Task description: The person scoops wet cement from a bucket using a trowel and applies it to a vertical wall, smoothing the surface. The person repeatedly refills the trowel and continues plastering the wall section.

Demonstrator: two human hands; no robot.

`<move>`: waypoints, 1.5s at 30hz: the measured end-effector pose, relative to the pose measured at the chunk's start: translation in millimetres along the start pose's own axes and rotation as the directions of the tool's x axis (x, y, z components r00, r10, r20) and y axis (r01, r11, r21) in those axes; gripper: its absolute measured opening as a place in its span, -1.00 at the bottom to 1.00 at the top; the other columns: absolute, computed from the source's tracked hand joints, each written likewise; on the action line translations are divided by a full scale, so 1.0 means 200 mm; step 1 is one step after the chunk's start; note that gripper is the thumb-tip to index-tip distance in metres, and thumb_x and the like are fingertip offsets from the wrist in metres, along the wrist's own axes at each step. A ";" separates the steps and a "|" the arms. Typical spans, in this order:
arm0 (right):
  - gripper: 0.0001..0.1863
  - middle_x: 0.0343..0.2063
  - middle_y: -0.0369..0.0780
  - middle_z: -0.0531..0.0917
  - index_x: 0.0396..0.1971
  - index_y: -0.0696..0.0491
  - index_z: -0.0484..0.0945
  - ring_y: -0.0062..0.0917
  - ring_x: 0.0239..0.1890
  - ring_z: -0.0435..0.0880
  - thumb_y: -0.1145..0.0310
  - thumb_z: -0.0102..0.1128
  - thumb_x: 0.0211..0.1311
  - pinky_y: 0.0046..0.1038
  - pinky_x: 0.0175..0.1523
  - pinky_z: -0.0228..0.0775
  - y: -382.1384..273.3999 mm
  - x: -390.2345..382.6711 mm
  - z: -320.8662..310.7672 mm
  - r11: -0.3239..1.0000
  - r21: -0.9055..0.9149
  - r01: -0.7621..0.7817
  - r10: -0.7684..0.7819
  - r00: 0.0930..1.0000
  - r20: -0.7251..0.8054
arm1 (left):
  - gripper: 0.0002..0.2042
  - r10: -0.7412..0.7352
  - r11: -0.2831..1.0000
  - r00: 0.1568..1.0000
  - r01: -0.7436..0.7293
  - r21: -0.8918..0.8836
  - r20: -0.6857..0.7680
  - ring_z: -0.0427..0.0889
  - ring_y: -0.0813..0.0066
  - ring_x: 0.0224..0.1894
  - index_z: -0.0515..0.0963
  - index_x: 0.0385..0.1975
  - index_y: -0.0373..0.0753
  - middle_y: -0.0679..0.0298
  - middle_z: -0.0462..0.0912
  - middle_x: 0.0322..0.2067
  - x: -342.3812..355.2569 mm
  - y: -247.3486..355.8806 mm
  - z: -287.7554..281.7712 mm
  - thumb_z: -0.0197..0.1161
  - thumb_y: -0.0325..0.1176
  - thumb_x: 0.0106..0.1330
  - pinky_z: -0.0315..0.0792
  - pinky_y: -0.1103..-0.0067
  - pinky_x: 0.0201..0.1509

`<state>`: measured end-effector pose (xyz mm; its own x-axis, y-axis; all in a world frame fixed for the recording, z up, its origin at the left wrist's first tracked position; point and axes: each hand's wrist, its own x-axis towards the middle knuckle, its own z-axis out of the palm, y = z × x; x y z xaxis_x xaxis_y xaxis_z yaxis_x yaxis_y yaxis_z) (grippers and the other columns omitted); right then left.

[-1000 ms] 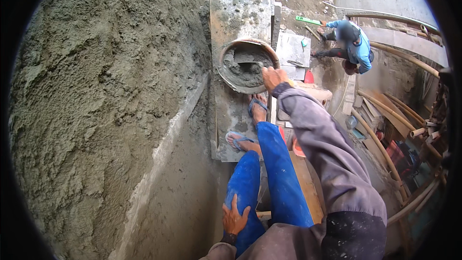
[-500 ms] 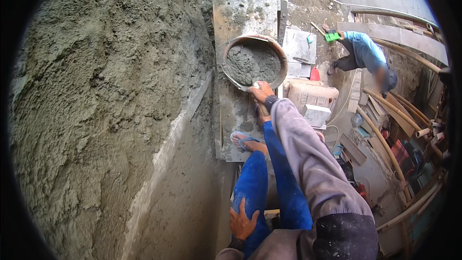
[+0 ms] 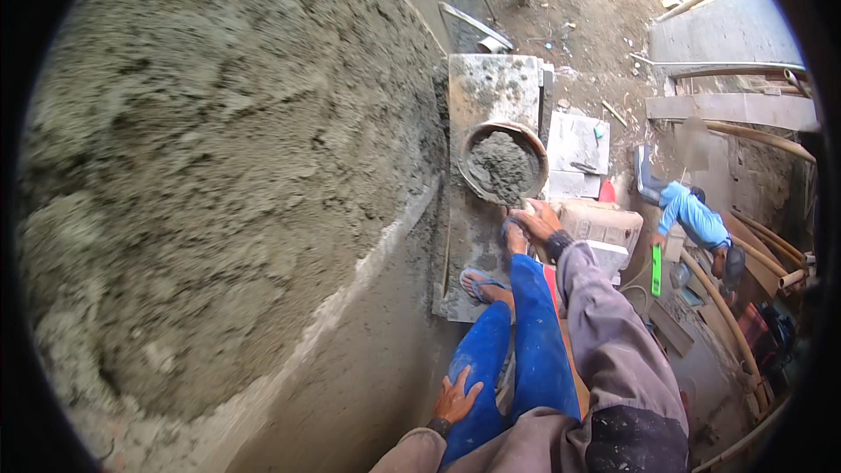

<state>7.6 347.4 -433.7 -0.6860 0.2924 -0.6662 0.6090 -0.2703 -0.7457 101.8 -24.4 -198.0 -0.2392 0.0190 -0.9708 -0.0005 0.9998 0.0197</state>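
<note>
My right hand (image 3: 539,221) is closed at the near rim of a round bucket (image 3: 543,177), around the pale handle of what looks like a trowel. Its blade does not show and seems covered by grey wet mortar (image 3: 501,162), which is heaped in the bucket. The bucket stands on a mortar-stained plank platform (image 3: 480,236), just beyond my sandalled feet. My left hand (image 3: 455,398) lies on my left thigh with its fingers spread, holding nothing. Close on the left rises a wall (image 3: 219,158) coated in rough mortar, with a smoother strip along its lower part.
Down at the right, a co-worker in a light blue top (image 3: 692,215) bends over with a bright green spirit level (image 3: 656,271) in hand. A paper sack (image 3: 600,223) and grey slabs (image 3: 578,142) lie beside the platform. Bamboo poles (image 3: 718,293) and scrap boards clutter the right side.
My view has shifted, so bucket and platform sit lower and farther right. My right hand remains at the bucket's near rim. The co-worker has swung the green level toward the near side.
</note>
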 end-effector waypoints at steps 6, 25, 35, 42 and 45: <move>-0.83 -0.66 -0.23 0.53 -0.40 0.12 0.50 -0.50 -0.65 0.52 0.34 0.22 0.07 -0.44 -0.51 0.36 -0.53 -0.29 -0.03 0.980 0.084 0.179 -0.142 0.933 -0.330 | -0.41 0.126 0.960 0.992 -0.129 -0.248 -0.027 0.32 -0.01 0.28 0.26 0.31 -0.09 -0.10 0.35 0.21 -0.13 -0.19 -0.04 0.03 0.08 0.36 0.18 0.31 0.34; -0.69 -0.41 0.08 0.63 -0.27 0.08 0.43 0.03 -0.31 0.63 0.23 0.18 0.04 -0.02 -0.22 0.46 -0.38 -0.57 0.39 0.810 -0.582 -0.074 -0.157 0.928 -0.337 | -0.34 0.129 0.962 0.984 -0.155 -0.226 -0.127 0.37 -0.15 0.19 0.28 0.28 -0.22 -0.22 0.38 0.13 -0.18 -0.24 0.12 0.16 0.06 0.27 0.22 0.25 0.30; -0.85 -0.44 -0.02 0.69 -0.41 0.09 0.55 -0.21 -0.35 0.73 0.38 0.01 0.19 -0.22 -0.32 0.56 0.05 0.69 -0.14 0.294 -0.953 -0.071 -0.107 0.989 -0.107 | -0.32 0.336 0.681 0.877 -0.478 -0.555 -0.343 0.32 0.25 0.28 0.12 0.33 -0.34 0.01 0.31 0.25 1.48 0.46 -0.48 0.22 -0.16 0.30 0.24 0.39 0.31; -0.85 -0.52 -0.11 0.64 -0.30 0.11 0.50 -0.31 -0.41 0.70 0.39 -0.01 0.21 -0.26 -0.41 0.52 0.28 0.66 -0.06 0.098 -0.969 0.228 -0.178 0.962 0.208 | -0.51 0.328 0.608 0.911 -0.407 -0.681 -0.251 0.53 0.41 0.00 0.25 0.30 -0.18 0.25 0.53 -0.01 2.44 1.07 -1.05 0.01 -0.35 0.35 0.39 0.32 0.12; -0.80 -0.45 -0.04 0.63 -0.23 0.11 0.44 -0.12 -0.38 0.66 0.36 -0.02 0.19 -0.09 -0.31 0.46 0.37 0.46 -0.30 0.365 -0.921 0.137 -0.097 0.989 0.109 | -0.60 0.352 0.735 0.809 -0.551 -0.396 -0.472 0.58 0.33 0.00 0.40 0.17 -0.30 0.13 0.60 -0.03 2.34 1.12 -1.00 0.05 -0.43 0.32 0.42 0.40 0.12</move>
<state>13.2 408.3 -550.6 -0.7811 0.2152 -0.5862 0.4947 0.7861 -0.3705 -204.3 206.6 -599.2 -0.6516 0.3644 -0.6652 -0.2535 0.7219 0.6438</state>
